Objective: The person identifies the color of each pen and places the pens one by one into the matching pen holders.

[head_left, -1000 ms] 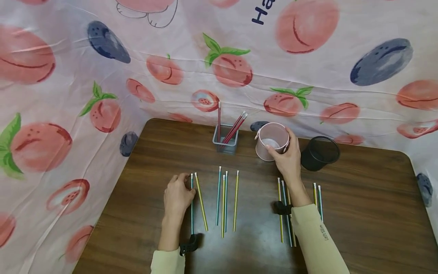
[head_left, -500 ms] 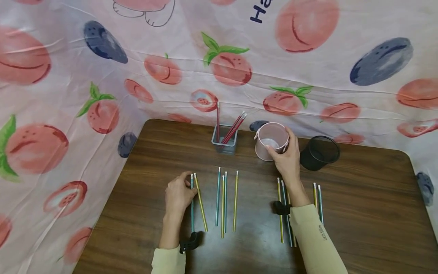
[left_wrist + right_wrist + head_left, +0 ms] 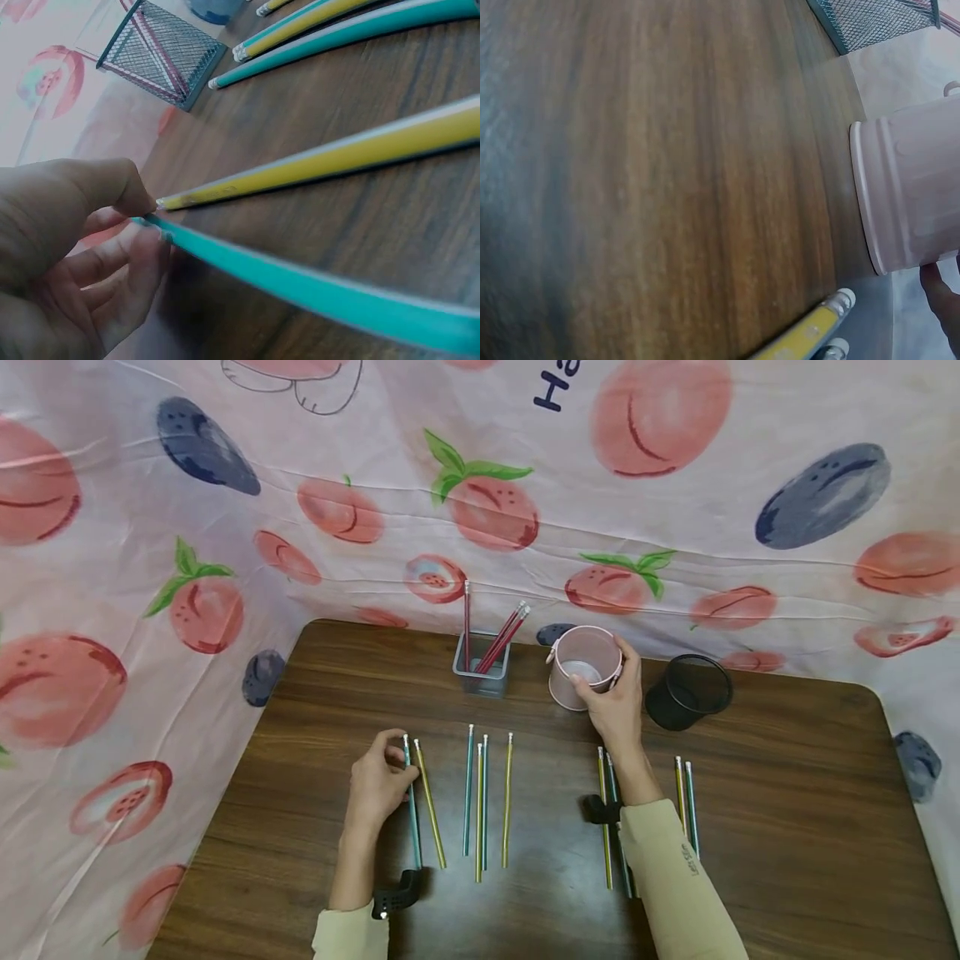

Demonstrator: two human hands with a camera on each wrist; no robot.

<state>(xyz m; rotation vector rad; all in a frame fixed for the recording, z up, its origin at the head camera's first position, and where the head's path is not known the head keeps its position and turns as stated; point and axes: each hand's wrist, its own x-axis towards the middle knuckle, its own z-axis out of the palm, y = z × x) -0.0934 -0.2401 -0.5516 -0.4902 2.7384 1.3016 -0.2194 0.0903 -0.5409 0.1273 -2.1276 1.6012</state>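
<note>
Between thumb and fingers my left hand [image 3: 378,785] pinches a teal pencil [image 3: 413,831] near its eraser end. In the left wrist view that pencil [image 3: 300,279] stretches from the fingertips toward the lower right. A yellow pencil [image 3: 431,814] lies just to its right on the wooden table. My right hand [image 3: 621,714] grips the right side of a pink bucket [image 3: 567,687], thumb at the front and fingers around the side. The right wrist view shows the bucket [image 3: 915,187] standing on the table, with only part of the hand [image 3: 943,304] visible.
Behind stands a grey mesh holder [image 3: 482,685] with red pencils. Right of the bucket is a black mesh cup [image 3: 670,703]. Teal and yellow pencils lie mid-table, including a yellow one [image 3: 507,802]; others, such as a teal pencil [image 3: 692,810], lie near the right forearm.
The left hand's fingers have closed on the teal pencil, and its eraser end has tipped slightly left. The right hand stays on the bucket. The head view has shifted slightly.
</note>
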